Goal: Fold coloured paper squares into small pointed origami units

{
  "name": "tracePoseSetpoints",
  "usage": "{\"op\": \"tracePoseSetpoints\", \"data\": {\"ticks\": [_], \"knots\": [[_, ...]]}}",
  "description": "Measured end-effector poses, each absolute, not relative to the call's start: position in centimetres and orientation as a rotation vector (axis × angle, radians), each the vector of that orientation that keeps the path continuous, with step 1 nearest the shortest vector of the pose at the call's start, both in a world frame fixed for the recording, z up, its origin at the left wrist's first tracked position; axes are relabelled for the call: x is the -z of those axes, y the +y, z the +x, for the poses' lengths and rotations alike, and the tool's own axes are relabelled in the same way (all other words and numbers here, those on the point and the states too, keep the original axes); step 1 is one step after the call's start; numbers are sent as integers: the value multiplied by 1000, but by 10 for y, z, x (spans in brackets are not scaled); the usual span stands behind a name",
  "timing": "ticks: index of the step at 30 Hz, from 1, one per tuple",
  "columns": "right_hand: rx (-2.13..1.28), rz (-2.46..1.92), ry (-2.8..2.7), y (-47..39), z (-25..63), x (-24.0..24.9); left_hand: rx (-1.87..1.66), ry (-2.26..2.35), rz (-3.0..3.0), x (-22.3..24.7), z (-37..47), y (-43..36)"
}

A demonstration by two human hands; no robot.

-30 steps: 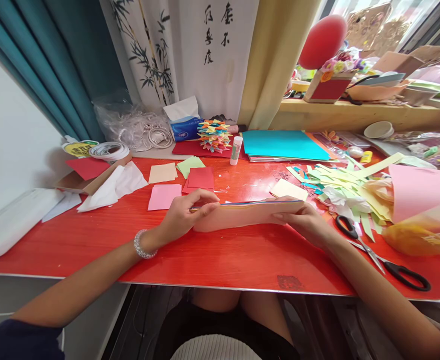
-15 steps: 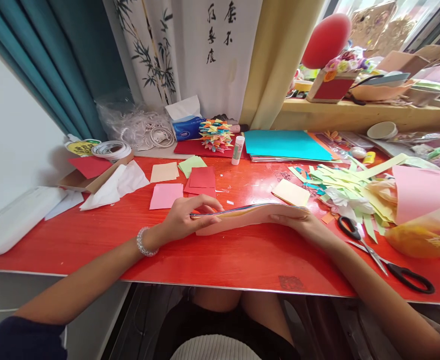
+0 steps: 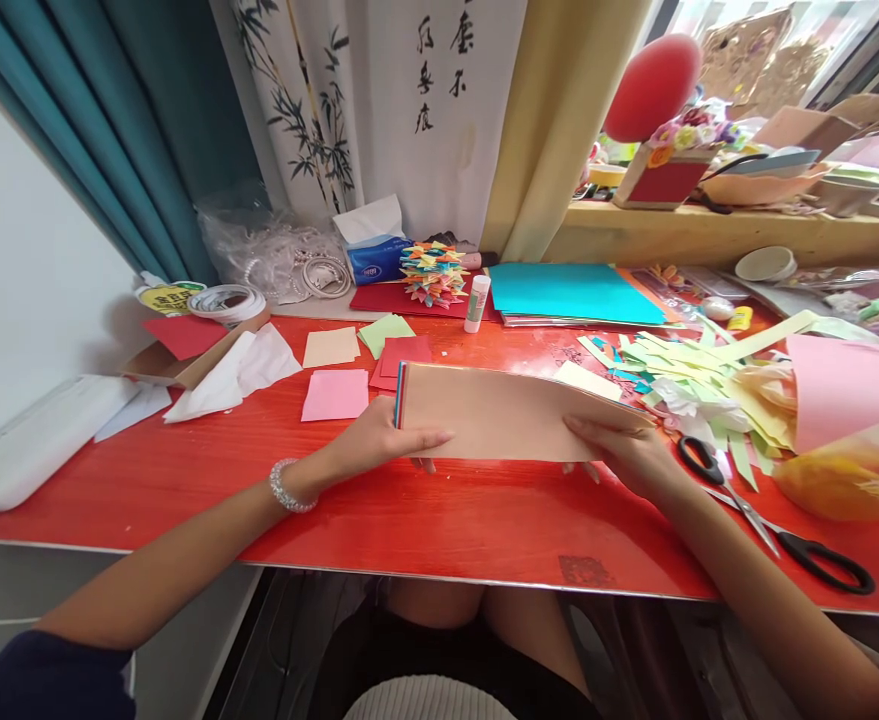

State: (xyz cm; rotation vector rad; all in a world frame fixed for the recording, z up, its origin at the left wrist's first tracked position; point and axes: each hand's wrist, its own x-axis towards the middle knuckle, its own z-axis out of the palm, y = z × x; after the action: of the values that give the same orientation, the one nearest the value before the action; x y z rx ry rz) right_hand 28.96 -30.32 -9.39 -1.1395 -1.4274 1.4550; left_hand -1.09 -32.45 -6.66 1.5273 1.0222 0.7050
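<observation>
A stack of coloured paper [image 3: 499,412], with a tan sheet facing me, is held between both hands above the red table. My left hand [image 3: 398,438] grips its left end, thumb across the front and fingertips showing below the lower edge. The right end is pinched by my right hand [image 3: 623,445], thumb in front and fingers behind. Blue, red and other edges show at the stack's left side. Behind it lie pink squares [image 3: 335,394], red squares [image 3: 403,358], a tan square [image 3: 331,347] and a green one [image 3: 386,332]. A pale yellow square [image 3: 587,378] is partly covered by the stack.
Black-handled scissors [image 3: 743,510] lie open to the right, near paper strips [image 3: 698,365]. A glue stick [image 3: 476,304] stands beside a folded-paper ball [image 3: 434,274]. Turquoise sheets [image 3: 574,292] lie at the back. An open cardboard box [image 3: 218,352] sits left.
The stack has turned from nearly edge-on to showing its broad tan face. My left hand has shifted from the top edge to gripping the left end with the thumb in front.
</observation>
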Motion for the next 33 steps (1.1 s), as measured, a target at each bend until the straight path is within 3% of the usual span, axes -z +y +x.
{"op": "tracePoseSetpoints", "data": {"ticks": [15,18,25,29,33], "knots": [[-1606,-1085,-1479,-318,284,79,-673,956,1374,51,-18,-321],[-1608,-891,-1499,-316,289,79,-850,973,1277,38,-32,-312],[-1549,-759,-1545,-309,302,78,-1770,1259,923,6,-119,-240],[-1568,-765,-1599,-307,300,82,-1811,1556,1049,8,-158,-177],[-1599,-800,-1639,-310,297,82,-1575,1774,1372,15,-172,-132]]}}
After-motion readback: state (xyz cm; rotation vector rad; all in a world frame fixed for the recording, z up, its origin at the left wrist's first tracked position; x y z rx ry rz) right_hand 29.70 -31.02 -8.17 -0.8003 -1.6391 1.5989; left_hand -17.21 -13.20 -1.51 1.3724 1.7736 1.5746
